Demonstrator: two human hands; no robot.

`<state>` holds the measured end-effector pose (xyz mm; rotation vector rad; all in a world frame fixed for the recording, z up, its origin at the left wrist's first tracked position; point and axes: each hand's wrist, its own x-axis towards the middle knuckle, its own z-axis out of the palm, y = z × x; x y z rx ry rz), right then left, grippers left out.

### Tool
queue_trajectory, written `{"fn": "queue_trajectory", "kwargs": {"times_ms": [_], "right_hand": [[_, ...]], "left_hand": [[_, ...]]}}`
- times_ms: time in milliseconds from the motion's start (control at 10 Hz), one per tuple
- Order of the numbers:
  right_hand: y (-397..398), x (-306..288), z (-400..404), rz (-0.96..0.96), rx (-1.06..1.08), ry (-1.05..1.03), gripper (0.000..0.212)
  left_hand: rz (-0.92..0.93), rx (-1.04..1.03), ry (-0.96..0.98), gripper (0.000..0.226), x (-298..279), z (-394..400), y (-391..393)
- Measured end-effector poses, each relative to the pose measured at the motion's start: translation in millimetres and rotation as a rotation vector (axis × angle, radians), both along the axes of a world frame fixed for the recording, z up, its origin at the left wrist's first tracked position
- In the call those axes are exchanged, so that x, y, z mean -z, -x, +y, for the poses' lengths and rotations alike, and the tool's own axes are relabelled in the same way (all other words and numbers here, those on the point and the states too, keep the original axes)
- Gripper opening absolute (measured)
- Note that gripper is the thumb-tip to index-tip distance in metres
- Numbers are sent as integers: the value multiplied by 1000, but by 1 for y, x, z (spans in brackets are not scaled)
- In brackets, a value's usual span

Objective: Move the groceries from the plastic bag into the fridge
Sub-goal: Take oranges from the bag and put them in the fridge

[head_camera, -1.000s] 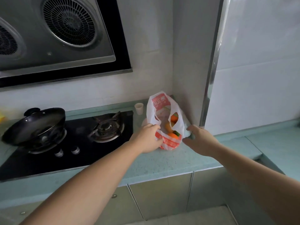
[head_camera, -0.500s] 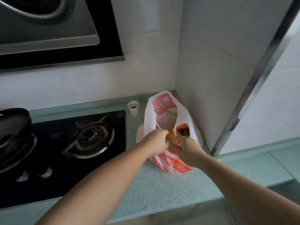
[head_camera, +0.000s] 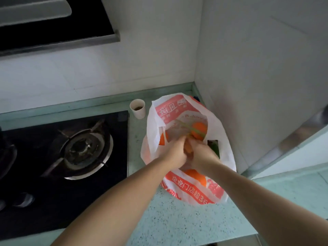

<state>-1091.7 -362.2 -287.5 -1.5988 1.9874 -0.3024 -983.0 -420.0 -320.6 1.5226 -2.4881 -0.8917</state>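
A white plastic bag (head_camera: 184, 110) with orange-red print stands on the pale green counter (head_camera: 177, 222) in the corner by the wall. Round orange fruit (head_camera: 199, 128) and something green (head_camera: 214, 148) show through its mouth and handle holes. My left hand (head_camera: 174, 152) and my right hand (head_camera: 201, 154) meet at the bag's mouth, fingers curled into the plastic at its handles. Both hands are blurred, and a bit of orange shows between them. The fridge is not in sight.
A black gas hob (head_camera: 85, 150) lies to the left of the bag, with a range hood (head_camera: 53, 32) above it. A small paper cup (head_camera: 138, 108) stands behind the bag's left side. White tiled walls close the corner, and a metal-edged panel (head_camera: 292, 142) runs at right.
The view has dropped and closed in on the bag. My hands went from either side of the bag to its mouth and came together there. The wok has left the view.
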Motion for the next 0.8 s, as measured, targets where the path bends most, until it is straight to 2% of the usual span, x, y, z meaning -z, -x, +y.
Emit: {"fn": "queue_trajectory", "kwargs": {"times_ms": [200, 400, 500, 600, 700, 800], "right_hand": [[29, 0, -33, 324, -157, 120, 47], [42, 17, -56, 389, -101, 137, 43], [46, 19, -65, 440, -75, 103, 51], [46, 16, -73, 510, -59, 56, 63], [42, 18, -76, 541, -55, 41, 60], [41, 24, -76, 553, -57, 13, 57]], "left_hand": [[-146, -52, 143, 56, -3, -33, -3], [-198, -187, 113, 53, 14, -55, -17], [-206, -265, 142, 60, 15, -63, -28], [-225, -255, 105, 64, 21, -76, -34], [-288, -302, 53, 61, 18, -87, -37], [-347, -231, -76, 70, 24, -96, -37]]}}
